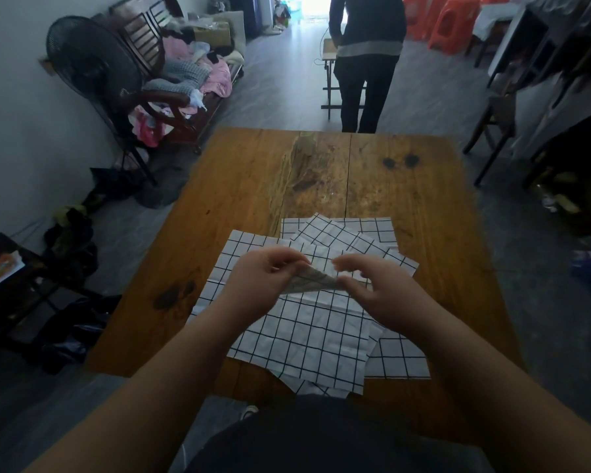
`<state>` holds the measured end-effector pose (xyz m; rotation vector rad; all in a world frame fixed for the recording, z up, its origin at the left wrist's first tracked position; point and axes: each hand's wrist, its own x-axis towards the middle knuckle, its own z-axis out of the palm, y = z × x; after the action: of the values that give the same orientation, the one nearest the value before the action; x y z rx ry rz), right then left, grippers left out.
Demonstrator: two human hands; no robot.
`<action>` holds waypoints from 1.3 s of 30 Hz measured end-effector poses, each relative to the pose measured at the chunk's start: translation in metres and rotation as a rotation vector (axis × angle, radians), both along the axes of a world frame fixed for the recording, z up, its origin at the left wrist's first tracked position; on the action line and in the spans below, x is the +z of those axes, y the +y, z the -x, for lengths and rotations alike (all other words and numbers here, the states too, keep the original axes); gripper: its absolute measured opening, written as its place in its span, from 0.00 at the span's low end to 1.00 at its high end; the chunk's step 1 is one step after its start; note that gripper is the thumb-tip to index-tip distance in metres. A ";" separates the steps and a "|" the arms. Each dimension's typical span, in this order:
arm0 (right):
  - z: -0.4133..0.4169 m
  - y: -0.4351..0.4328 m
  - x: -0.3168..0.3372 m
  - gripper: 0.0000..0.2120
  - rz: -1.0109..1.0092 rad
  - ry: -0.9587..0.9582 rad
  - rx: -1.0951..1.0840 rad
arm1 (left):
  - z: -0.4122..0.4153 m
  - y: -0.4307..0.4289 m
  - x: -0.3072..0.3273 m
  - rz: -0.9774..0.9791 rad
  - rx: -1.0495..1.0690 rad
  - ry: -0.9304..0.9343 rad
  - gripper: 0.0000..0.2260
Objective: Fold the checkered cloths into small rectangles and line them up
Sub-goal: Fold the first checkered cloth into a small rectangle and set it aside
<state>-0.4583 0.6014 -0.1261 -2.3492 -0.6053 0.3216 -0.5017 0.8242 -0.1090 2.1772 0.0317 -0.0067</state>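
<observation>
Your left hand (267,274) and right hand (372,285) are raised over the table (253,172). Each hand pinches one end of a cloth (309,283), which is bunched into a narrow strip between them; the right fingers are blurred. Below, the pile (307,332) of checkered cloths lies spread and overlapping on the table's near half. To the left stand a fan (89,63) and a bench (185,73) heaped with clothes. A person (367,46) stands beyond the far edge.
</observation>
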 end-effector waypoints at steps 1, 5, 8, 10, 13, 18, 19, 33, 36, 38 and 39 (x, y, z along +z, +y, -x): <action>0.001 0.004 0.000 0.16 0.031 0.006 0.033 | 0.001 -0.005 0.000 -0.022 -0.026 -0.009 0.11; 0.005 0.019 0.000 0.14 0.123 0.020 0.097 | 0.004 -0.019 -0.005 -0.119 -0.087 -0.065 0.06; 0.008 0.021 -0.005 0.15 0.172 0.009 0.088 | 0.006 -0.022 -0.006 -0.133 -0.072 -0.062 0.06; 0.010 0.020 -0.008 0.15 0.180 0.023 0.096 | 0.006 -0.022 -0.008 -0.110 -0.057 -0.025 0.06; 0.010 0.015 -0.011 0.12 0.143 0.076 0.100 | 0.005 -0.019 -0.008 -0.075 -0.027 0.009 0.08; 0.008 -0.003 -0.015 0.12 0.123 0.082 0.022 | 0.003 0.001 -0.003 0.024 0.066 0.018 0.12; 0.006 -0.007 -0.015 0.12 0.119 0.091 0.008 | 0.002 0.007 -0.002 0.037 0.086 0.019 0.12; 0.010 0.024 0.000 0.13 0.105 0.019 0.076 | 0.003 -0.007 0.003 -0.148 -0.100 -0.015 0.09; 0.012 0.025 0.001 0.14 0.083 0.003 0.087 | 0.001 -0.008 0.000 -0.095 -0.117 0.014 0.07; 0.012 0.022 0.003 0.13 0.038 0.020 0.094 | 0.000 -0.005 0.000 -0.025 -0.197 0.138 0.12; 0.012 0.020 0.005 0.13 0.022 0.029 0.096 | -0.001 -0.004 0.000 -0.035 -0.257 0.191 0.10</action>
<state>-0.4707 0.6218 -0.1215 -2.3373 -0.7047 0.4074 -0.5004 0.8203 -0.1088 2.1951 -0.1400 -0.3620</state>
